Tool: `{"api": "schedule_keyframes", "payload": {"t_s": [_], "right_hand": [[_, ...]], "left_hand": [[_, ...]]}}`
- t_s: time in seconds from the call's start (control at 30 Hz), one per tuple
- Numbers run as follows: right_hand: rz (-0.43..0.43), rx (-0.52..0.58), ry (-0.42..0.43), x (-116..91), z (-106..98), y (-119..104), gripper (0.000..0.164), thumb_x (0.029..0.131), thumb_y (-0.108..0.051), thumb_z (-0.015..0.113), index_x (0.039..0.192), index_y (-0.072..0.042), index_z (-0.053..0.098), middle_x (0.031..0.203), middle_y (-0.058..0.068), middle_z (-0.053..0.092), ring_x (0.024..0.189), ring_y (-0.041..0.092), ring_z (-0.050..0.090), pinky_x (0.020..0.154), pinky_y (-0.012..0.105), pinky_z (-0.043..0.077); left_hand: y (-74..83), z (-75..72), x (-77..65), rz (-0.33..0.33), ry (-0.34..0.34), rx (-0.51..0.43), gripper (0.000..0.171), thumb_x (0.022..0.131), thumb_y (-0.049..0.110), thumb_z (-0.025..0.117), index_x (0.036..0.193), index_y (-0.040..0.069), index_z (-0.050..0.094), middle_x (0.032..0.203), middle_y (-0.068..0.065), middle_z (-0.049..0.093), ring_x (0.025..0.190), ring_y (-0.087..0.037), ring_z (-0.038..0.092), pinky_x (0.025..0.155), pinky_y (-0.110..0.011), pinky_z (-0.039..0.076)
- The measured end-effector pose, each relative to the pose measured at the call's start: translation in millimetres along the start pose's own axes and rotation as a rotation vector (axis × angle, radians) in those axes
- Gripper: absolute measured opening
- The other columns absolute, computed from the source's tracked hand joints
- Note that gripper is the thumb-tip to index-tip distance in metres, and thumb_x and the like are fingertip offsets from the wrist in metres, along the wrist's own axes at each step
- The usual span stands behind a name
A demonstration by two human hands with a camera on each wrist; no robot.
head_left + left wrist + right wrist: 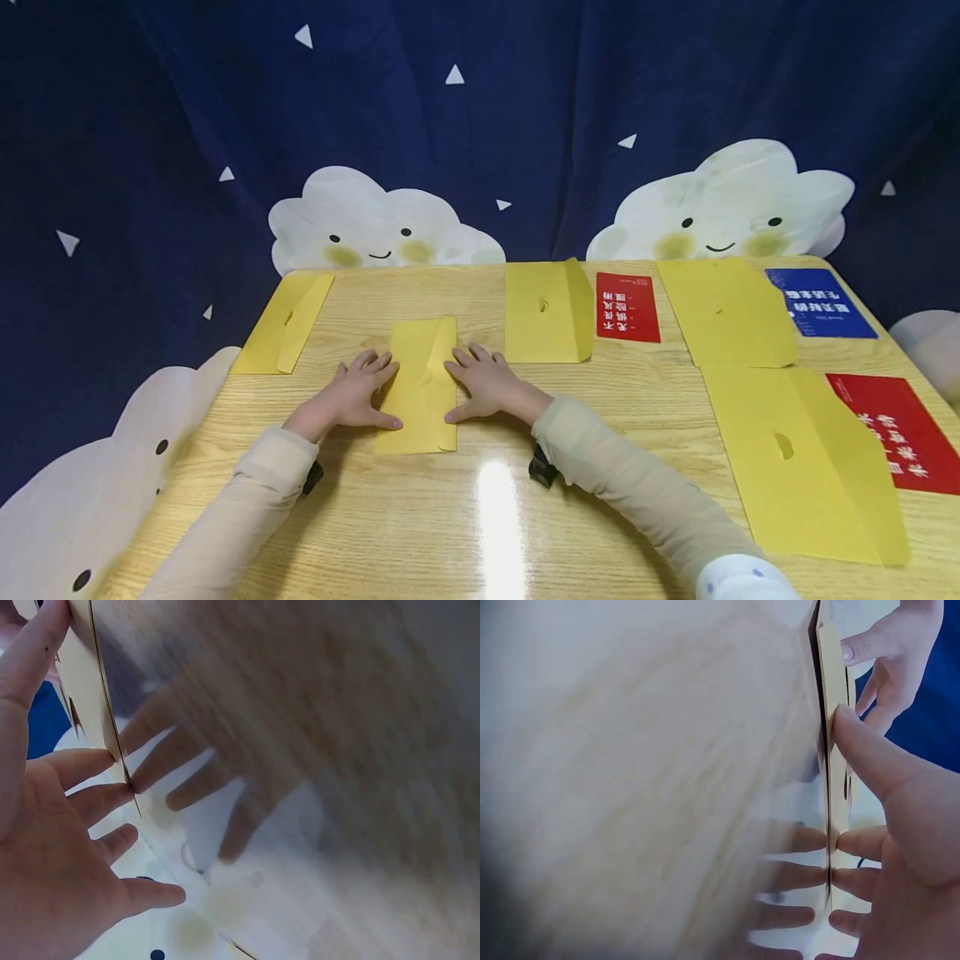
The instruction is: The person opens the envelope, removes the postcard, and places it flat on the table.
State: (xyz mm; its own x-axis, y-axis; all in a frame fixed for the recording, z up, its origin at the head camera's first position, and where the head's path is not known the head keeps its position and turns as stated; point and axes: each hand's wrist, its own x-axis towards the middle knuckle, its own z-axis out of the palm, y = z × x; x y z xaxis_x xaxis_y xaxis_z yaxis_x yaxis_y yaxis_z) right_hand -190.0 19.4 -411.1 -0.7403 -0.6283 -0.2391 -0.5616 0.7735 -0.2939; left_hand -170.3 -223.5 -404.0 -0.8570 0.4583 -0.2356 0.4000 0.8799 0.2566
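A yellow paper envelope (408, 375) with its flap on the right side lies on the wooden table (420, 525) before me. My left hand (356, 393) touches its left edge, fingers spread and the thumb lying over the lower left part. At the opposite edge, my right hand (486, 387) has its thumb and fingertips against the paper, fingers likewise spread. In the right wrist view the right thumb (870, 746) lies along the envelope's thin edge (832, 690). The left fingers (94, 802) meet the edge at table level in the left wrist view.
Other yellow envelopes lie around: one at far left (273, 329), one behind my right hand (528, 325), two at right (720, 317). A red card (628, 307), a blue card (832, 308) and another red card (918, 433) lie beside them. A dark blue curtain (525, 108) hangs behind.
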Motion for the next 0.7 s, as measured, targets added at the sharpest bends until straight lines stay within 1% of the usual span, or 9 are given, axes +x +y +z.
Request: {"api": "schedule_keyframes", "payload": {"t_s": [0.33, 0.7], "right_hand": [[-0.014, -0.061, 0.015, -11.3, 2.8, -1.6, 0.09, 0.074, -0.061, 0.062, 0.143, -0.012, 0.031, 0.149, 0.011, 0.02, 0.136, 0.032, 0.01, 0.102, 0.055, 0.019], [-0.053, -0.077, 0.026, -26.5, 7.1, -0.3, 0.089, 0.075, -0.06, 0.062, 0.142, -0.009, 0.033, 0.148, 0.013, 0.021, 0.135, 0.033, 0.015, 0.101, 0.055, 0.022]], "left_hand": [[12.8, 3.3, -7.5, 0.001, 0.003, -0.004, 0.097, 0.07, 0.053, 0.071, 0.139, -0.003, 0.032, 0.145, -0.024, 0.022, 0.133, -0.043, 0.011, 0.092, -0.072, 0.012], [26.0, 10.2, -14.8, 0.021, 0.016, 0.023, 0.098, 0.069, 0.056, 0.07, 0.138, -0.004, 0.033, 0.144, -0.026, 0.023, 0.132, -0.044, 0.015, 0.091, -0.072, 0.015]]}}
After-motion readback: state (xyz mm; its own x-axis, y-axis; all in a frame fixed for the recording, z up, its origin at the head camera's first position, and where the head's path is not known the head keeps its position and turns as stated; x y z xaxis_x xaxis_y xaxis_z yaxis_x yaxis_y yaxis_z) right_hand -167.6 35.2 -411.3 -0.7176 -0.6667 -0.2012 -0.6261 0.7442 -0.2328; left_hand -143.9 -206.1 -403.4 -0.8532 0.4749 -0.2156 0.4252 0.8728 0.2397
